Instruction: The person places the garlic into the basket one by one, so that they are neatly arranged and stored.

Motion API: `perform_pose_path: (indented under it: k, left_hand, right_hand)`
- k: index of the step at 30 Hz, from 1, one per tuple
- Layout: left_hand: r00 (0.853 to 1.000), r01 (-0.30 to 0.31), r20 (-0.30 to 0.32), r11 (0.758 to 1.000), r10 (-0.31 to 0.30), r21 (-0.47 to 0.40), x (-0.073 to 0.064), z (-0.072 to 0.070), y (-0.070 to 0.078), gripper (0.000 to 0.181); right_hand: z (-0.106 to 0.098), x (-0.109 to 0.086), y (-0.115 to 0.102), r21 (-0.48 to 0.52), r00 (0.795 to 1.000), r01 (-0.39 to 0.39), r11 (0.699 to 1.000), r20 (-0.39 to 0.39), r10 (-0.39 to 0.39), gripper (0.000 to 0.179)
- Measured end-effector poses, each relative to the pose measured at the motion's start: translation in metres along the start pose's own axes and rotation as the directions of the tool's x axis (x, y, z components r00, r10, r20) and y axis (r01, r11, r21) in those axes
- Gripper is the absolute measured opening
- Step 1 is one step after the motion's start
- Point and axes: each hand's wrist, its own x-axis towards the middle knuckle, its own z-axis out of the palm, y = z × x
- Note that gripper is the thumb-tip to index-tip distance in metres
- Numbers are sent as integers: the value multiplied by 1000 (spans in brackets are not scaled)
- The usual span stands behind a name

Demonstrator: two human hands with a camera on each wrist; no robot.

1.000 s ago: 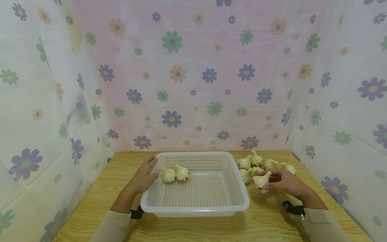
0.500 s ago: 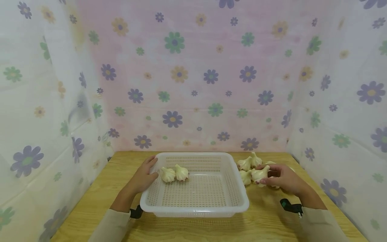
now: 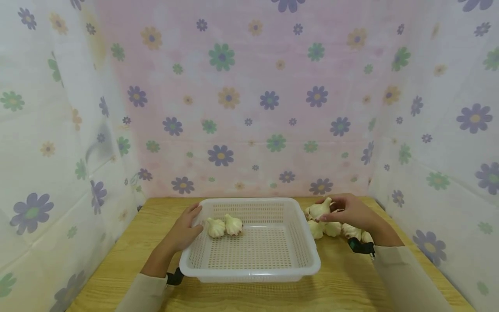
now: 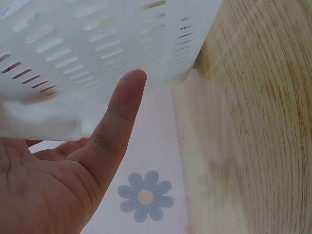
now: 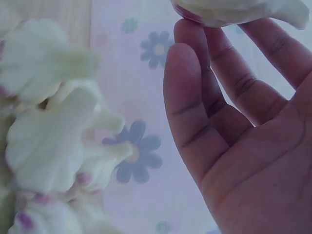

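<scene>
Two garlic bulbs [image 3: 234, 225] are sitting inside the white basket [image 3: 249, 272], mid-frame, so I'm thinking a little is done. Several other bulbs [image 3: 332, 229] are lying outside, at right. My right grip [image 3: 354, 211] is pinching one bulb [image 3: 318, 211] there; my left grip [image 3: 184, 232] is holding the basket's left rim. I'm seeing no readable words.

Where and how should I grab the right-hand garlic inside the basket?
Probably grip that garlic by its wide body, from above and the right: the basket is open on top, another garlic sits close on the left, and bare basket floor lies to the right.
</scene>
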Motion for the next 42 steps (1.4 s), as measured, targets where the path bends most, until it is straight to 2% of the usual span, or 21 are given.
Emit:
perform_pose_path:
  k: [4, 11, 16, 20, 28, 32, 36, 42]
  left_hand:
    - [1000, -1, 2, 1000, 1, 1, 0, 0, 0, 69]
    - [1000, 3, 5, 1000, -3, -4, 0, 0, 1, 70]
    - [1000, 3, 9, 1000, -3, -5, 0, 0, 1, 70]
    - [1000, 5, 11, 1000, -5, -4, 0, 1, 0, 70]
    - [1000, 4, 4, 1000, -4, 3, 0, 1, 0, 70]
    - [1000, 2, 11, 1000, -2, -12, -1, 1, -1, 70]
    - [1000, -1, 12, 1000, 2, -18, 0, 1, -2, 70]
    - [1000, -5, 10, 1000, 5, -7, 0, 0, -2, 69]
  right_hand:
    - [-1, 16, -12, -43, 1000, 24, 999, 17, -23, 45]
    - [2, 41, -34, -63, 998, 41, 997, 40, -38, 44]
    - [9, 58, -48, -53, 997, 52, 997, 64, -48, 45]
    - [17, 70, -58, -7, 995, 47, 999, 91, -46, 46]
    - [32, 92, -67, 3, 990, 79, 997, 113, -79, 44]
    - [38, 100, -71, 1, 990, 65, 998, 126, -65, 43]
    - [47, 106, -71, 16, 989, 46, 999, 138, -48, 38]
    - [61, 116, -67, 30, 986, 59, 998, 153, -63, 35]
